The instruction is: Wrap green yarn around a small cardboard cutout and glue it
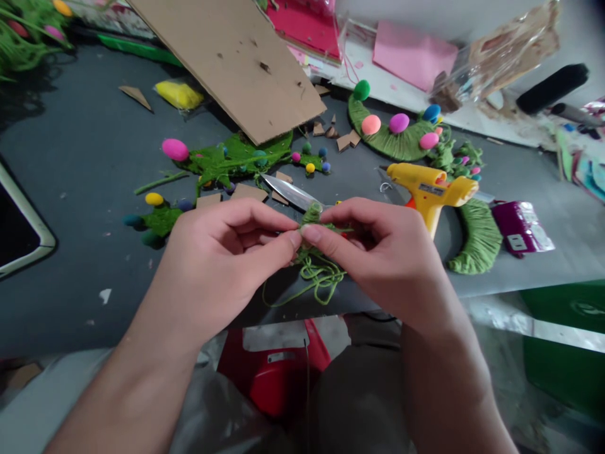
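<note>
My left hand and my right hand meet above the table's front part, thumbs and forefingers pinched together. Between them is a small green yarn-wrapped piece, its top poking up past my fingertips; the rest of it is hidden by the fingers. Loose green yarn hangs in loops below the pinch. Just behind my hands lies a knife-like metal blade; its other end is hidden. A yellow glue gun rests beyond my right hand.
A cardboard sheet leans across the back, near green pieces with coloured pompoms. Yarn-wrapped crescents lie at the right, by a purple packet. A tablet-like device sits at the left edge. A red stool is below.
</note>
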`<state>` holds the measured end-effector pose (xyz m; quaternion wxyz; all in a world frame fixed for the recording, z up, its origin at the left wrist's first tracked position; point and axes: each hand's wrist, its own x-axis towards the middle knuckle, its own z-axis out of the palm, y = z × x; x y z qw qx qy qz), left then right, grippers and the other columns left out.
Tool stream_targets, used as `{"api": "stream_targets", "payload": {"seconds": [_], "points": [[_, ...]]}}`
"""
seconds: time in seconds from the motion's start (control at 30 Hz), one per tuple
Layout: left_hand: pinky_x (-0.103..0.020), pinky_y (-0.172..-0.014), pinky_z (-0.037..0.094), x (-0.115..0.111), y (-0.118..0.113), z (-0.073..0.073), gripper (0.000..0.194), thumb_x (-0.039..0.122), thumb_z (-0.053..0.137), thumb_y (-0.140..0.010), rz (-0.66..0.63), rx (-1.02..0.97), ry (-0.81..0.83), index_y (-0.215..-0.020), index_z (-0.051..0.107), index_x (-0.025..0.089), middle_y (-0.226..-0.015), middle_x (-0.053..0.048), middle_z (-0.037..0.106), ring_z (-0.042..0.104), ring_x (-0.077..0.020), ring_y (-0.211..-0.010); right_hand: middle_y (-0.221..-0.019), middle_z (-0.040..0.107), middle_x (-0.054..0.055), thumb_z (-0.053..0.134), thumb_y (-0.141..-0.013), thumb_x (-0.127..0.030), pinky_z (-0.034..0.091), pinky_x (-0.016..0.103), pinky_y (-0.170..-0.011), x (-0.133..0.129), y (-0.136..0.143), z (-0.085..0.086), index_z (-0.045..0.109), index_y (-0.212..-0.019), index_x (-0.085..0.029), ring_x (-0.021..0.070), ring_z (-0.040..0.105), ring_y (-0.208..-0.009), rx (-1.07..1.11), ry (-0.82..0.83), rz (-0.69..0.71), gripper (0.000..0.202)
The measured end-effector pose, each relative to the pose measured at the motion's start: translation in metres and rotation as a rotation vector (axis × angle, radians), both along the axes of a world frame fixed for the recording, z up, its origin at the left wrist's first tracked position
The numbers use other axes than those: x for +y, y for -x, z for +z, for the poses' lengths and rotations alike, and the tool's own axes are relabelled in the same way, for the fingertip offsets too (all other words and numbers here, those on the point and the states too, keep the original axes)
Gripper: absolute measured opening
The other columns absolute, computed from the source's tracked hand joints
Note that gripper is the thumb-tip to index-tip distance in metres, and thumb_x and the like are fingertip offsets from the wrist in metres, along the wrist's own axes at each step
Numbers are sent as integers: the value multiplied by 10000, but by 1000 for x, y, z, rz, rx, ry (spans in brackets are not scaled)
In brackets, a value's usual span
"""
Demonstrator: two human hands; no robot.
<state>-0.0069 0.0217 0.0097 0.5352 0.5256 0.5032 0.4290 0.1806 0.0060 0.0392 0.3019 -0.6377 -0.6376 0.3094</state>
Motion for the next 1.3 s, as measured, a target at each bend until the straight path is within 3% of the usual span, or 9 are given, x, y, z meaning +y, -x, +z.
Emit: {"api": "stream_targets", "payload": {"seconds": [0.27,0.37,0.53,0.67,0.83,1.03,1.3], "points": [[-96,-612,567,1,-3,6,98,127,836,-769,37,-50,59,-787,793,213,-685,50,747,696,-67,-619,-591,552,-21,690,-918,-505,301,259,-442,2,-4,9,757,-795,-220,95,411,-523,48,36,23,317],[-92,-574,556,2,-4,6,104,92,829,-754,72,-80,94,-763,776,182,-651,39,731,685,-68,-581,-628,597,-13,656,-951,-470,309,257,-438,3,-8,13,775,-835,-225,95,428,-523,46,38,24,296],[-172,-640,622,1,-2,0,156,207,832,-809,-5,-184,147,-917,719,205,-769,27,723,718,-107,-670,-800,721,12,700,-927,-392,408,262,-504,1,-9,5,785,-962,-237,129,561,-625,67,25,19,180],[-256,-645,661,1,-2,2,298,148,788,-826,-77,-255,217,-1089,676,232,-872,23,710,743,-146,-697,-791,720,9,711,-915,-384,418,263,-508,1,-7,2,783,-966,-239,126,558,-616,57,11,2,169],[-177,-484,580,-1,-1,7,197,276,801,-846,-145,-141,241,-1025,726,242,-781,24,717,720,-138,-594,-666,650,-17,713,-910,-341,387,252,-493,0,-5,6,782,-907,-236,102,483,-555,29,24,48,126],[-99,-473,487,-1,2,5,142,288,845,-800,-127,4,147,-928,783,279,-665,47,691,600,-61,-524,-661,639,-24,725,-894,-317,355,236,-469,-3,-4,10,783,-902,-232,93,462,-549,18,20,56,103],[-122,-578,525,-3,2,6,110,236,809,-827,-17,83,58,-909,783,305,-737,53,733,671,-91,-642,-722,679,-4,711,-909,-351,398,230,-490,-6,5,9,771,-926,-235,103,524,-575,3,-5,10,131]]}}
